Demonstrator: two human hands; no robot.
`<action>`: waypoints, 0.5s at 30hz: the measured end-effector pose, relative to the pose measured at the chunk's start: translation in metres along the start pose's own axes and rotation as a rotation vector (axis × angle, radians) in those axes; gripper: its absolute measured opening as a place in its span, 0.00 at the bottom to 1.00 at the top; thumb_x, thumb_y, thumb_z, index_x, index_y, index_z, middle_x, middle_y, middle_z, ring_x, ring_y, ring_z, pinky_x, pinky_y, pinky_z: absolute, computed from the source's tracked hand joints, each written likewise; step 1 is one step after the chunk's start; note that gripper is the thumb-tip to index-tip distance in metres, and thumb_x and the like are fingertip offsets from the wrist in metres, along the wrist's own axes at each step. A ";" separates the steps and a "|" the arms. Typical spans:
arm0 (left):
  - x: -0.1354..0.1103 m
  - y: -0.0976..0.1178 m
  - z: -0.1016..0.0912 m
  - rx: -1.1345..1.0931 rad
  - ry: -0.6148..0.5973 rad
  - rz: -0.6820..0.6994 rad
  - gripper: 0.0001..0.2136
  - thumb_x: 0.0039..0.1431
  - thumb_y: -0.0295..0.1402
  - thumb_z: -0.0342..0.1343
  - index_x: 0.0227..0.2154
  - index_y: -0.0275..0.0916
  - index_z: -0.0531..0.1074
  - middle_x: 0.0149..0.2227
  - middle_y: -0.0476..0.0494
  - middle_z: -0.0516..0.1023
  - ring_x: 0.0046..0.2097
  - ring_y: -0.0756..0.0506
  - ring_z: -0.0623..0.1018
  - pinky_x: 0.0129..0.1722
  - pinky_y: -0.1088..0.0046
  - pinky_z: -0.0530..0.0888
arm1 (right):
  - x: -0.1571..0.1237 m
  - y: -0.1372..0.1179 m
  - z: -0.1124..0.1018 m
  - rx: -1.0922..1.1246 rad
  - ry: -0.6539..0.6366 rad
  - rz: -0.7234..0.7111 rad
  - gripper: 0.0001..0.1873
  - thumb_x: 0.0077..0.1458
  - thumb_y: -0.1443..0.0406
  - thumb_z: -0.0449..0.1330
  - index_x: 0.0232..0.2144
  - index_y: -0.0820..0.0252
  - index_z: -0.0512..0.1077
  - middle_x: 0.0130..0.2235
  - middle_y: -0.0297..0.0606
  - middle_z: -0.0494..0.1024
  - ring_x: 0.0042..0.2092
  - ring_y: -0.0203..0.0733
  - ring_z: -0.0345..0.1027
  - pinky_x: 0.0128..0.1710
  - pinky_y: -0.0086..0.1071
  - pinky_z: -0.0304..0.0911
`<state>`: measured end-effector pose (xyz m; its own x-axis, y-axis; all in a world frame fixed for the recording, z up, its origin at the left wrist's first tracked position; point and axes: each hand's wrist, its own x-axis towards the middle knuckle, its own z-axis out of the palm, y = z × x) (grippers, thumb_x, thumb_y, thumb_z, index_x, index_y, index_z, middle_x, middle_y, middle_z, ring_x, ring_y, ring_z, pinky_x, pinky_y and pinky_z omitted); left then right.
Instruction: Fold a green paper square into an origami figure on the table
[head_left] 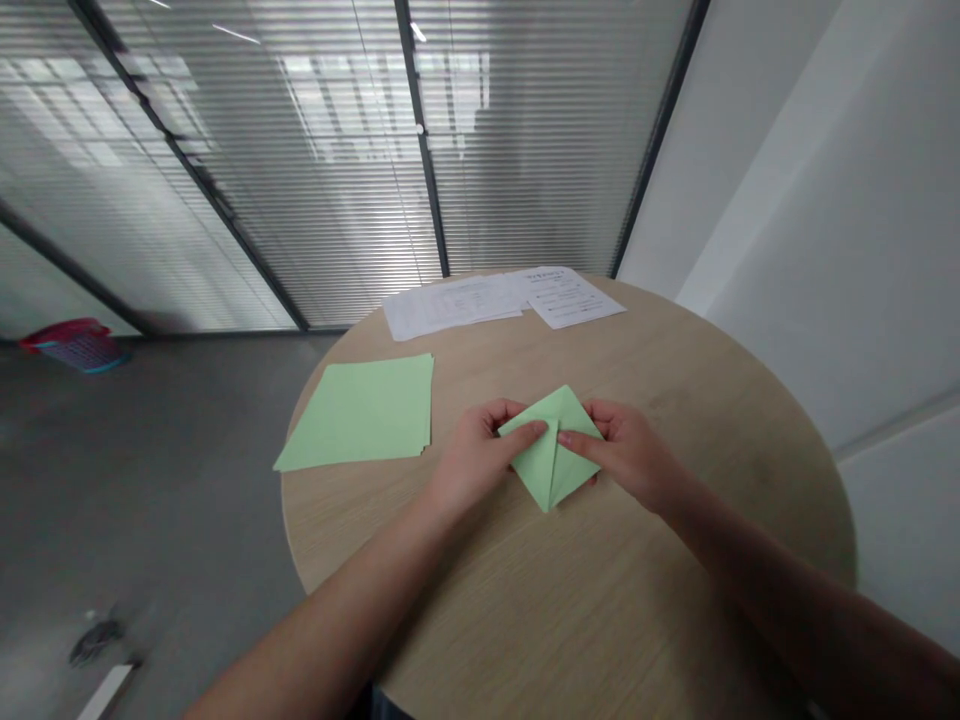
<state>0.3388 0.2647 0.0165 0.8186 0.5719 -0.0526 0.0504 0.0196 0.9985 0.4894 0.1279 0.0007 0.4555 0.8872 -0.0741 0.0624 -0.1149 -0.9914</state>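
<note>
A folded green paper (559, 465), diamond-shaped with a crease running down its middle, is held between both hands just over the round wooden table (480, 620). My left hand (480, 445) grips its left corner, thumb lying on top near the centre and the other fingers underneath. On the opposite side my right hand (630, 450) pinches the right corner, its thumb pressed on the front close to the middle crease. Fingers behind the paper are partly hidden. To the left of my left hand lies a stack of green paper sheets (367, 410).
White printed sheets (457, 305) overlap at the table's far edge. A red and blue plastic basket (79, 345) stands on the grey floor at far left. Glass panels with blinds (337, 180) rise behind the table, and a white wall (840, 220) stands at right.
</note>
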 end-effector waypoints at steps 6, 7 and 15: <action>0.000 -0.004 0.000 0.061 0.007 -0.096 0.09 0.56 0.38 0.64 0.29 0.36 0.77 0.26 0.47 0.76 0.27 0.50 0.74 0.27 0.74 0.71 | 0.000 0.003 -0.006 0.040 -0.055 -0.001 0.19 0.50 0.52 0.71 0.40 0.58 0.81 0.38 0.41 0.86 0.37 0.48 0.81 0.38 0.39 0.75; 0.000 -0.004 0.000 0.093 0.013 -0.081 0.09 0.56 0.37 0.64 0.28 0.36 0.77 0.25 0.48 0.75 0.26 0.50 0.73 0.26 0.74 0.70 | 0.000 0.004 -0.007 0.015 -0.065 0.006 0.19 0.51 0.51 0.71 0.39 0.58 0.81 0.38 0.41 0.86 0.37 0.49 0.81 0.37 0.39 0.75; -0.001 -0.010 0.008 -0.039 -0.096 -0.188 0.06 0.57 0.34 0.64 0.31 0.35 0.79 0.30 0.45 0.81 0.28 0.50 0.77 0.28 0.75 0.73 | 0.003 0.008 -0.007 0.063 0.094 -0.010 0.18 0.51 0.50 0.70 0.35 0.56 0.82 0.36 0.41 0.86 0.37 0.51 0.80 0.38 0.42 0.75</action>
<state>0.3426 0.2572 0.0060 0.8476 0.4745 -0.2375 0.1871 0.1516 0.9706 0.4973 0.1262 -0.0065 0.5367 0.8419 -0.0563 0.0131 -0.0750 -0.9971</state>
